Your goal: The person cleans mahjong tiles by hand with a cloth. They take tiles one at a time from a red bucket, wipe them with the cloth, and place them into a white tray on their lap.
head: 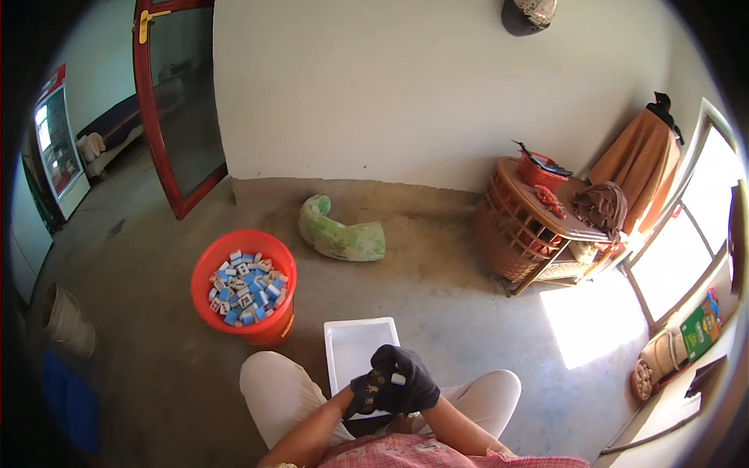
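Observation:
My left hand, in a black glove with a gold pattern, meets my right hand over a white rectangular tub. The right hand wears a black glove too. A small white and blue mahjong tile shows at the gloves; it seems held by the right hand, whose fingers are partly hidden. What the left hand grips is not visible. To the left of the tub stands a red plastic bucket holding many blue and white mahjong tiles.
Beyond the bucket, a large green curved gourd lies on the floor. At the right stands a wicker table bearing a red basket and cloths. A red-framed door and a pale bucket are on the left.

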### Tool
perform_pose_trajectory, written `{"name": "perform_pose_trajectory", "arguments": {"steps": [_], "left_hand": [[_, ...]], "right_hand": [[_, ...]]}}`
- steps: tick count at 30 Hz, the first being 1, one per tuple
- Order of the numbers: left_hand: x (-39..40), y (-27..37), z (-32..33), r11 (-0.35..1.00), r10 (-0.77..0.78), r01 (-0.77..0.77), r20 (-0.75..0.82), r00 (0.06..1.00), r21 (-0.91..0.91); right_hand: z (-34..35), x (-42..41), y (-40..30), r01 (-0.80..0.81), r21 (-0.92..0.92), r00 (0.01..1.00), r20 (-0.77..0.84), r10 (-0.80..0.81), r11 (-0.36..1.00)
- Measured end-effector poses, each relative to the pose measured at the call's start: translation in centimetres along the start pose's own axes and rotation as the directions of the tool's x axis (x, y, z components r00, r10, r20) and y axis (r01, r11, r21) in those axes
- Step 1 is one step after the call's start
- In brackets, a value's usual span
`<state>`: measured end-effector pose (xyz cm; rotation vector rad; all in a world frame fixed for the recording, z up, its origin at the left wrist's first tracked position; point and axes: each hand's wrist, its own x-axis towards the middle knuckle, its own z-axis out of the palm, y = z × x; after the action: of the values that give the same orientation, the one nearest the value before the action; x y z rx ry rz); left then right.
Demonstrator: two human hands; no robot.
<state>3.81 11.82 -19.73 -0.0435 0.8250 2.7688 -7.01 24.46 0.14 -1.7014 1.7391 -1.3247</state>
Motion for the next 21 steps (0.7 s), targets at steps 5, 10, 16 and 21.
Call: {"name": "perform_pose_trajectory", "arguments": {"steps": [5,10,16,21], "left_hand": [[-1.6,2.4,9.2,0.944,0.233,-0.187,-0.144,0.962,0.272],[-1.9,1.2,6.4,0.985,0.156,-0.172,-0.310,0.938,-0.024],[-0.6,1.1,5.8,0.955,0.096,-0.165,-0.271,0.958,-0.245],[-2.1,3.7,9.5,0.984,0.044,-0.091,-0.287,0.957,-0.152]], "right_hand": [[5.4,-3.8,6.9,-0.134,-0.216,0.978,-0.188,0.094,0.967],[6.1,-0.9,2.6,0.124,-0.355,0.952,-0.220,-0.212,0.927],[5.3,-1.0,2.8,-0.207,0.059,0.953,-0.215,0.215,0.976],[5.3,-2.0,4.4,-0.015,-0.344,0.998,-0.070,-0.010,0.939]]}}
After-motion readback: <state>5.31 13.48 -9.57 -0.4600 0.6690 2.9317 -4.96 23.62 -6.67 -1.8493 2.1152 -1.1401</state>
